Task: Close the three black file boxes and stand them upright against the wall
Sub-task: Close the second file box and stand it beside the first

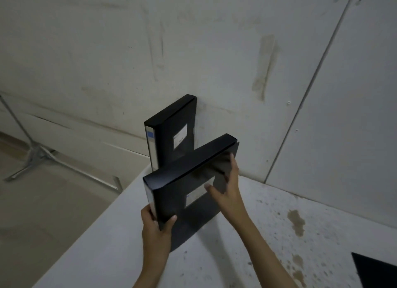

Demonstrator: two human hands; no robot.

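Black rectangular file box is tilting; left hand is gripping its near spine, right hand is pressing flat-fingered against its side.

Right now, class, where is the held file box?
Head view, centre: held box near the table's left edge, between left hand and right hand, before the standing box at the wall.

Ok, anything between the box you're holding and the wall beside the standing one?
Nothing visible. The held box, between left hand and right hand, has only bare table between it and the wall right of the standing box.
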